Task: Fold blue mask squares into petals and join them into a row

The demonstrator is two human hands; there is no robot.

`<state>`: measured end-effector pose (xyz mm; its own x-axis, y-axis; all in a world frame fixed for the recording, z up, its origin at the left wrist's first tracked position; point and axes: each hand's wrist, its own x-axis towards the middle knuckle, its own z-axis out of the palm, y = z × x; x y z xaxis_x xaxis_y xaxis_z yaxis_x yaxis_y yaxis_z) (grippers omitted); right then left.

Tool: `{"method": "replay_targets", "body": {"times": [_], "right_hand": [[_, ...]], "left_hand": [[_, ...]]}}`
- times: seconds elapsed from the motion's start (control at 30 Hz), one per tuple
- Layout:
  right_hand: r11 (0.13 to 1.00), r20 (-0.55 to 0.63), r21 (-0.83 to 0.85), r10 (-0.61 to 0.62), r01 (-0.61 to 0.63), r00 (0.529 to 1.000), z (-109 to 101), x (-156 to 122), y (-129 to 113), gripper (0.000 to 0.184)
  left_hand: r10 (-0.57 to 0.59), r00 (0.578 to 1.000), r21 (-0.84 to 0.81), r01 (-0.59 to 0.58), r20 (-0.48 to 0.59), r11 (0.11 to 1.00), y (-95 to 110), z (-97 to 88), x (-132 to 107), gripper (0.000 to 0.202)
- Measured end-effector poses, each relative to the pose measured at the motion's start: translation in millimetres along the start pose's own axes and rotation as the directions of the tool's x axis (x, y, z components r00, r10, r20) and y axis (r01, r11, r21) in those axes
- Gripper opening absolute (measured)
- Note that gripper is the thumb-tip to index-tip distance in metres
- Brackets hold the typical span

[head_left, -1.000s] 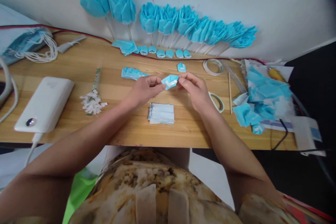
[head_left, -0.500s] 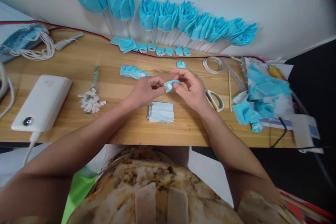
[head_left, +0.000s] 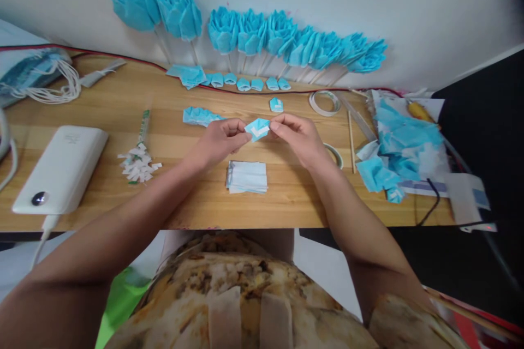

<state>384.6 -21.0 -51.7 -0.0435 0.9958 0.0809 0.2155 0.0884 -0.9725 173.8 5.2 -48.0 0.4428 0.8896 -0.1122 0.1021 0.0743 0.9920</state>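
Between my hands is a small folded blue petal piece (head_left: 258, 129) with white strips on it, like tape, in a V shape. My left hand (head_left: 223, 142) pinches its left corner. At the right corner, the thumb and forefinger of my right hand (head_left: 301, 139) are closed on it. A similar folded blue piece (head_left: 276, 104) lies just beyond. Left of it a row of overlapping blue petals (head_left: 200, 116) is partly hidden by my left hand. Below the held piece lies a stack of pale rectangular sheets (head_left: 246, 176).
Blue flowers on sticks (head_left: 223, 30) lean on the wall, behind several small blue rolls (head_left: 243, 84). Left are a white power bank (head_left: 61, 169) and white scraps (head_left: 139, 163). Right are a tape roll (head_left: 325, 103), partly hidden scissors (head_left: 336, 155), a stick (head_left: 351, 142) and blue material (head_left: 409, 136).
The folded piece is spread flatter between my fingers, its white strips now plainly showing. My hands have moved slightly apart on it. The whole view has shifted a little.
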Motion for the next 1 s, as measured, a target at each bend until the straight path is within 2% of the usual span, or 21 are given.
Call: {"method": "replay_targets", "body": {"times": [0.27, 0.47, 0.6, 0.7, 0.83, 0.93, 1.0], "right_hand": [[1.0, 0.013, 0.017, 0.026, -0.026, 1.0, 1.7, 0.3, -4.2, 0.021], [0.991, 0.05, 0.112, 0.061, -0.067, 0.997, 5.8, -0.2, 0.6, 0.022], [0.982, -0.048, 0.165, 0.098, -0.089, 0.994, 10.9, 0.5, 2.2, 0.022], [0.982, -0.115, 0.169, 0.1, -0.08, 0.988, 14.2, 0.2, 2.4, 0.024], [0.991, -0.142, 0.126, 0.06, -0.042, 0.988, 18.7, -2.8, 2.9, 0.021], [0.995, -0.145, 0.097, 0.035, -0.021, 0.989, 23.0, -6.3, 3.2, 0.018], [0.998, -0.146, 0.068, 0.016, -0.006, 0.989, 25.6, -8.4, 3.5, 0.017]], "left_hand": [[-0.029, 0.998, -0.027, 0.028, -0.05, 0.999, 2.1, -1.4, 1.6, 0.01], [-0.029, 0.998, -0.111, 0.024, -0.049, 0.994, -5.3, -2.0, 5.3, 0.013], [0.038, 0.978, -0.062, -0.051, -0.204, 0.997, -4.5, -1.9, 6.1, 0.011], [0.188, 0.933, 0.069, -0.175, -0.307, 0.982, -0.4, 1.3, 0.5, 0.015], [0.356, 0.904, 0.28, -0.287, -0.238, 0.916, 0.9, 9.9, -10.2, 0.013], [0.389, 0.908, 0.362, -0.315, -0.154, 0.878, -1.9, 14.5, -12.9, 0.012], [0.38, 0.915, 0.397, -0.3, -0.139, 0.868, -3.4, 15.0, -12.1, 0.013]]}}
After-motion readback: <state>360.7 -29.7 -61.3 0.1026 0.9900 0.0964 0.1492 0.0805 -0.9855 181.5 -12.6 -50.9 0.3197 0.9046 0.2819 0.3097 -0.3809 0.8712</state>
